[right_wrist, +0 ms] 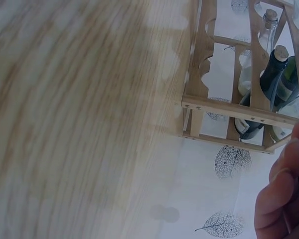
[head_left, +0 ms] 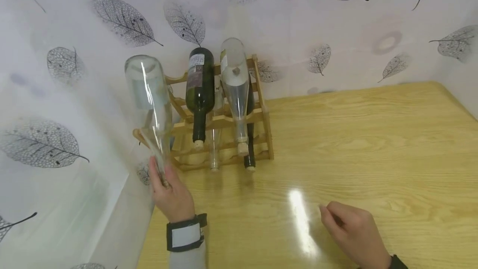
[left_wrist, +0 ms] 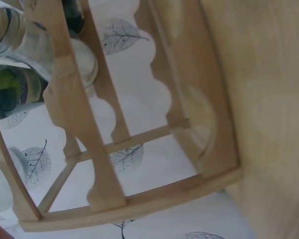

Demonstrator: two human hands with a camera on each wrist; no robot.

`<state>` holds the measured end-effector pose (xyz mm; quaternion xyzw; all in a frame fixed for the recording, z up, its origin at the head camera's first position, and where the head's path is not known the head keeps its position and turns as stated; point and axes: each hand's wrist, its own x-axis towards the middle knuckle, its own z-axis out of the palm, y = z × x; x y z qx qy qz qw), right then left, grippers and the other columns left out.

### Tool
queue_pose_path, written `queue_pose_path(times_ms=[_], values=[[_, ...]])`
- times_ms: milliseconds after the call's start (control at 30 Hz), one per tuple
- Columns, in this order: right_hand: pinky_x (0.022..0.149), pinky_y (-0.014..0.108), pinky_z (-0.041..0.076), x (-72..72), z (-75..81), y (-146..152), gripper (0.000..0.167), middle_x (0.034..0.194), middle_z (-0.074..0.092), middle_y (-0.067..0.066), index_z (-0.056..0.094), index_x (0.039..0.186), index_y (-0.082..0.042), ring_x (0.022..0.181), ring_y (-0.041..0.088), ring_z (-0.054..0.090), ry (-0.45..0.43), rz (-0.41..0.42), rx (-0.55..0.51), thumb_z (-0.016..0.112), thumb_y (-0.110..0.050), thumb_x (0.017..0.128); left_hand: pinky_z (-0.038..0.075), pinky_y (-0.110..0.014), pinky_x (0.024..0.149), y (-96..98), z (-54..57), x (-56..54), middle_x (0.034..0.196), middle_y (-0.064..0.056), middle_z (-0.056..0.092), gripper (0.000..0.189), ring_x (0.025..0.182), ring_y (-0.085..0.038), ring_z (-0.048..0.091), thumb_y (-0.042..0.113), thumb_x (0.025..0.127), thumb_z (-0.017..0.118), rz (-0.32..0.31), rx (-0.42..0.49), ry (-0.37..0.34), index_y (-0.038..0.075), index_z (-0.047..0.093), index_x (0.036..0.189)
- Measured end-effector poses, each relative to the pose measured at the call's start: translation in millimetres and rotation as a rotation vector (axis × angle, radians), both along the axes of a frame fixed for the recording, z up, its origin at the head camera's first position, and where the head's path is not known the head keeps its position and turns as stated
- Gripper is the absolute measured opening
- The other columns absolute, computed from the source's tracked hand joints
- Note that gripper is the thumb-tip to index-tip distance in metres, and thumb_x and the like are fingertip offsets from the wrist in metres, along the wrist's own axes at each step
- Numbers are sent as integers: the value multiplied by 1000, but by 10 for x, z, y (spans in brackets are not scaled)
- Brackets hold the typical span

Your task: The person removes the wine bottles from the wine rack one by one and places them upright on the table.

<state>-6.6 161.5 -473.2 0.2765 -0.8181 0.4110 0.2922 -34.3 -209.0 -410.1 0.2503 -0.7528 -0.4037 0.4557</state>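
Note:
My left hand [head_left: 173,196] grips the neck of a clear glass bottle [head_left: 149,90] at the left end of a wooden wine rack [head_left: 266,130]. Its base points up and back, and its neck slants down towards me. Beside it on the top level lie a dark green wine bottle [head_left: 199,90] and another corked clear bottle [head_left: 235,80]. My right hand [head_left: 354,231] hovers over the table at the lower right, fingers loosely curled around nothing. Part of that hand [right_wrist: 284,194] shows at the edge of the right wrist view.
On the rack's lower level lie a clear bottle [head_left: 214,148] and a dark bottle [head_left: 249,152]. The rack stands on a glossy wood-grain table [head_left: 354,136], close to leaf-patterned walls [head_left: 291,28] behind and to the left.

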Motion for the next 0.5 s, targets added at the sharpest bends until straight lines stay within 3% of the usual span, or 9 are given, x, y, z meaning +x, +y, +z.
queue_pose_path(times_ms=[67,133,233,333,433,500], values=[[54,1,14,-2,4,-9,45,59,26,-20,37,64,-24,61,-15,16,10,4,0,55,-25,105,52,-30,100,23,-49,82,143,-13,65,47,124,-27,65,31,108,57,12,19,-6,27,53,154],[54,1,14,-7,7,-20,46,59,27,-20,38,64,-24,61,-15,16,22,6,0,54,-28,106,52,-21,94,45,-90,158,140,-13,68,46,118,-25,68,26,105,61,44,35,17,27,57,151],[54,1,14,-14,8,-35,47,59,27,-21,39,63,-24,61,-14,17,38,5,5,51,-33,108,50,-12,88,71,-126,247,136,-9,71,46,109,-11,69,19,99,72,98,69,81,27,64,144],[53,1,14,-9,3,-42,47,59,28,-21,38,63,-25,61,-15,17,39,2,8,51,-32,107,52,-14,79,79,-120,311,114,0,78,47,91,0,67,14,90,82,144,88,153,22,71,135],[53,1,14,5,-5,-43,45,59,28,-21,38,63,-25,61,-15,16,31,1,10,53,-28,105,49,-15,72,79,-83,382,94,16,74,44,77,3,62,9,83,88,208,54,209,13,76,125],[53,1,14,16,-8,-41,44,59,29,-22,39,63,-25,61,-15,17,26,-1,15,55,-26,104,48,-14,68,84,-42,433,85,15,73,40,71,5,61,6,80,89,255,2,246,8,78,118]])
